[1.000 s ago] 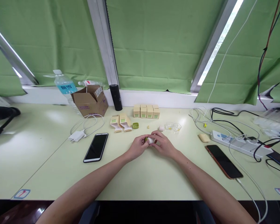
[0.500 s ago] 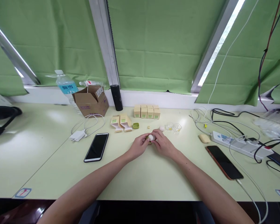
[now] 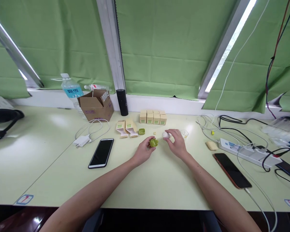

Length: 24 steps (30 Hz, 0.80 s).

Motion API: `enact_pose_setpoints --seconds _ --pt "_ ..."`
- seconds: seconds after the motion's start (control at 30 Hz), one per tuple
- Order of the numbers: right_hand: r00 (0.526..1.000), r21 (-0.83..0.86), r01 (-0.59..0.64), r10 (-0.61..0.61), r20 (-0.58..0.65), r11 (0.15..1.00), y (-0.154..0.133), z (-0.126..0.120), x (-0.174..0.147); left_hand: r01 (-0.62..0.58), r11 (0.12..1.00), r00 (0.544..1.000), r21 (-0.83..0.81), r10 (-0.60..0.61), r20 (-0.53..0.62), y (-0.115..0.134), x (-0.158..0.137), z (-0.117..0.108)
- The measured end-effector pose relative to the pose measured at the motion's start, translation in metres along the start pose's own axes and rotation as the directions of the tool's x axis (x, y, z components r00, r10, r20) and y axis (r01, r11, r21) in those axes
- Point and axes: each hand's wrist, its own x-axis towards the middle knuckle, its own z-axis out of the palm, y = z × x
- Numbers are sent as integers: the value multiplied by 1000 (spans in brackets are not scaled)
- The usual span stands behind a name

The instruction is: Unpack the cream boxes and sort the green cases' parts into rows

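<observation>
Green cup (image 3: 154, 142) gripped in left hand's (image 3: 143, 151) fingers. Right hand (image 3: 178, 145), right of green cup, pinches white round piece (image 3: 166, 135).

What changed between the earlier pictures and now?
The right hand parted from the left hand and moved rightward, now pinching a white piece; the left hand alone keeps the green cup. The cardboard box and white-edged phone stayed put.

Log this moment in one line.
left hand: holds green cup | right hand: pinches white piece | beyond: four boxes in a row
</observation>
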Motion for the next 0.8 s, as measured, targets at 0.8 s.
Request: enact_pose_setpoints --seconds 0.8 --pt "946 -473 53 108 306 880 28 32 30 -26 999 999 34 28 -34 3 -1 1"
